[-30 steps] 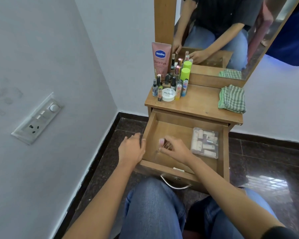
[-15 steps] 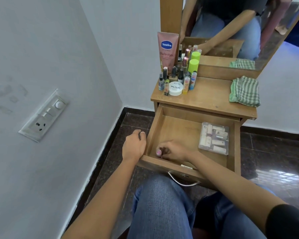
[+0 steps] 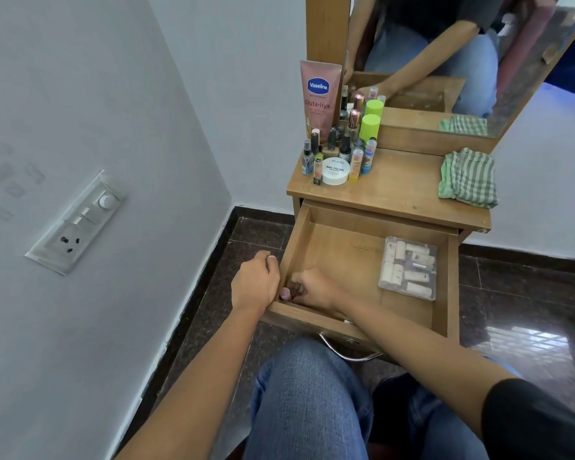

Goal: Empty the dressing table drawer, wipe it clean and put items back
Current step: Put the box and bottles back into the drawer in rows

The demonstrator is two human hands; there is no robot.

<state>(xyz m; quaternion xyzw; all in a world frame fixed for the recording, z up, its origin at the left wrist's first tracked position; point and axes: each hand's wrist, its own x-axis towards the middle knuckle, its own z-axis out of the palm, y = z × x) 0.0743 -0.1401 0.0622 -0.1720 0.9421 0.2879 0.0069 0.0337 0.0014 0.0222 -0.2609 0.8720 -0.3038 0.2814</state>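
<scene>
Nearest the camera are the person's jeans (image 3: 306, 393), with both arms reaching forward over them to the open drawer (image 3: 339, 260). The left hand (image 3: 254, 282) is curled round the top edge of the drawer's left wall near the front corner, the same spot it was gripping a second ago. The right hand (image 3: 312, 287) is what changed. A second ago it was further back, about mid-drawer. Now it's tucked into the front-left corner, nearly touching the left hand through the wall. Its fingers are curled tight round a small pink-tipped item (image 3: 284, 294), but I honestly can't tell what that is.

The clear box of little tubes (image 3: 409, 267) hasn't budged, lying flat on the right side of the drawer floor, well apart from both hands.

Past that is the worktop (image 3: 395, 190). A cluster of small bottles is packed at its back-left corner with the white nail polish jar (image 3: 335, 171) in front, a green-capped bottle (image 3: 369, 127) behind, and the pink Vaseline tube (image 3: 320, 94) standing upright at the very back. The folded green striped cloth (image 3: 468, 177) sits on the right edge. All of this is placed the same as before. The mirror (image 3: 445, 44) behind it reflects the arms.
</scene>
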